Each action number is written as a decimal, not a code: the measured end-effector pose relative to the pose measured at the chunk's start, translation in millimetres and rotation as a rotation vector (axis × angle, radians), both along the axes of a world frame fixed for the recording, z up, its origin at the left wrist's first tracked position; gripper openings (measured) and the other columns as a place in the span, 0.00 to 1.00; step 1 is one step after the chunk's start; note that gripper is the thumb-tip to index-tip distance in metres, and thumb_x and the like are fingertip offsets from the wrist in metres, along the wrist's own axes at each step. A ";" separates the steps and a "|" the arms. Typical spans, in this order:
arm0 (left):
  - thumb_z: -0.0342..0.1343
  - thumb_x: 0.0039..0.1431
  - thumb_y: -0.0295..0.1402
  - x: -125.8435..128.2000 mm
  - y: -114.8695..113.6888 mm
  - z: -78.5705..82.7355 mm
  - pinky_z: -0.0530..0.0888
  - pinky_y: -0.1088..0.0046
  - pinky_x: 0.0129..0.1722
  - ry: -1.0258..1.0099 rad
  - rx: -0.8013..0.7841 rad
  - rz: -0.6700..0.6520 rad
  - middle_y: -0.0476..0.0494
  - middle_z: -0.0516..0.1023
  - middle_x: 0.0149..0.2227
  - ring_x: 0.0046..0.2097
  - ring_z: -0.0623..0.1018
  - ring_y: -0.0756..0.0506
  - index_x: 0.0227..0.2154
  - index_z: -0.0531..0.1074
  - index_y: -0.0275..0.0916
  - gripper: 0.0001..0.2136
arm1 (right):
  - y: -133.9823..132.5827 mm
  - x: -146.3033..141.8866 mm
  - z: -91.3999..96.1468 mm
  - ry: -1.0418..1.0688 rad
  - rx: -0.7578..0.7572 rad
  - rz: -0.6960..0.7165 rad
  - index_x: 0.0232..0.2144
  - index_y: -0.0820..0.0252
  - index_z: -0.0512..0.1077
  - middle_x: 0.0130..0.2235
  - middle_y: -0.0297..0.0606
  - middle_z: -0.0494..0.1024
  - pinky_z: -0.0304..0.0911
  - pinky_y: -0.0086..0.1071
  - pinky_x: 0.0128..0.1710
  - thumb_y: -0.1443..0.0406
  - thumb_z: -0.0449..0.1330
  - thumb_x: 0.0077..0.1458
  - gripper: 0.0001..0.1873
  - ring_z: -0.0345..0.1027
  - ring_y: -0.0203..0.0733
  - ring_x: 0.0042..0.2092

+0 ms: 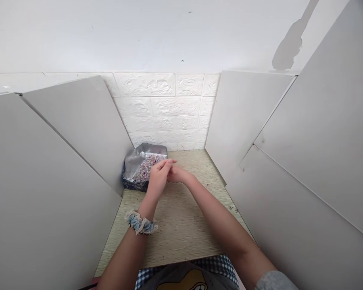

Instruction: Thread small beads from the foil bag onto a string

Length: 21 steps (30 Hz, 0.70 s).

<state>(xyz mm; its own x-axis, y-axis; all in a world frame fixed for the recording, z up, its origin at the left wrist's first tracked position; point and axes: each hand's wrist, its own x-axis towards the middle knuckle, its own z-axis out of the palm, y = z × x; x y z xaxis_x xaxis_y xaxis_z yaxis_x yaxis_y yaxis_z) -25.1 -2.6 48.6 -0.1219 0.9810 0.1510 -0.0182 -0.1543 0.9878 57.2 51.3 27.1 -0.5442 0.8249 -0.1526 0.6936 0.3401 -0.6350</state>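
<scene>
Both hands meet in one tight grip above the worktop (181,225): the left hand (157,177) has its fingers (167,162) drawn narrow, tips pinched together, and the right hand (176,175) is tucked in against them from the right side. Whatever sits between the fingertips is too small to make out, so I cannot tell whether the pinch holds anything or is closed on nothing; the right hand's own fingers are hidden behind the left.

Just beyond the grip, to its left and slightly farther from the person, lies the box of small beads (143,167), a foil-lined tray with a pink and white heap in it and a pale tube-like thing lying along its far wall. The box runs slantwise, its long axis going from near-left to far-right, and its near rim almost meets the left hand. The left hand is the nearer of the two to it.

A blue frilled scrunchie (140,222) rings the left wrist, back from the grip. Grey partition panels (63,169) close in on either side, with a white brick-pattern wall (166,108) behind the box.
</scene>
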 end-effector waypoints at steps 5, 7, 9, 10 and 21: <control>0.49 0.48 0.44 -31.5 19.6 9.6 0.65 0.71 0.40 0.467 0.001 0.225 0.43 0.73 0.35 0.40 0.70 0.45 0.32 0.74 0.38 0.16 | 6.2 19.1 2.2 -0.088 -0.126 0.008 0.17 0.63 0.65 0.21 0.38 0.69 0.56 0.27 0.21 0.58 0.45 0.53 0.20 0.59 0.33 0.20; 0.47 0.51 0.43 -46.1 27.4 12.8 0.64 0.70 0.41 0.727 -0.064 0.250 0.43 0.74 0.36 0.42 0.70 0.43 0.32 0.74 0.40 0.16 | 3.7 23.7 4.0 -0.074 -0.095 -0.032 0.21 0.63 0.65 0.25 0.39 0.70 0.55 0.26 0.23 0.54 0.43 0.55 0.22 0.62 0.35 0.24; 0.44 0.52 0.40 -59.5 36.0 13.7 0.65 0.68 0.39 0.977 -0.200 0.247 0.41 0.74 0.36 0.40 0.71 0.41 0.31 0.74 0.39 0.15 | -0.7 26.5 7.3 -0.062 -0.033 -0.072 0.23 0.62 0.65 0.28 0.39 0.71 0.55 0.26 0.25 0.52 0.42 0.55 0.22 0.63 0.37 0.28; 0.45 0.52 0.38 -65.0 40.3 13.4 0.65 0.67 0.37 1.076 -0.278 0.242 0.38 0.74 0.35 0.39 0.72 0.40 0.31 0.73 0.38 0.14 | -3.8 27.6 9.5 -0.063 -0.003 -0.090 0.23 0.62 0.65 0.28 0.39 0.71 0.54 0.26 0.26 0.53 0.43 0.54 0.22 0.63 0.37 0.30; 0.56 0.44 0.40 -17.6 -72.0 63.3 0.67 0.68 0.39 0.711 0.056 -0.291 0.43 0.74 0.36 0.39 0.72 0.40 0.33 0.73 0.44 0.12 | -111.9 79.4 68.5 0.523 0.645 -0.585 0.43 0.52 0.64 0.43 0.40 0.68 0.60 0.34 0.41 0.60 0.41 0.57 0.16 0.62 0.40 0.44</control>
<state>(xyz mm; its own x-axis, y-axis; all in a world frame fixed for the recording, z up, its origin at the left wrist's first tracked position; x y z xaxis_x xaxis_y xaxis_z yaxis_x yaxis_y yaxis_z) -42.7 -74.6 111.9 0.2853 0.9471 0.1471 0.5703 -0.2911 0.7681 136.6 -60.6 95.7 0.1001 0.8242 0.5574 0.5486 0.4216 -0.7220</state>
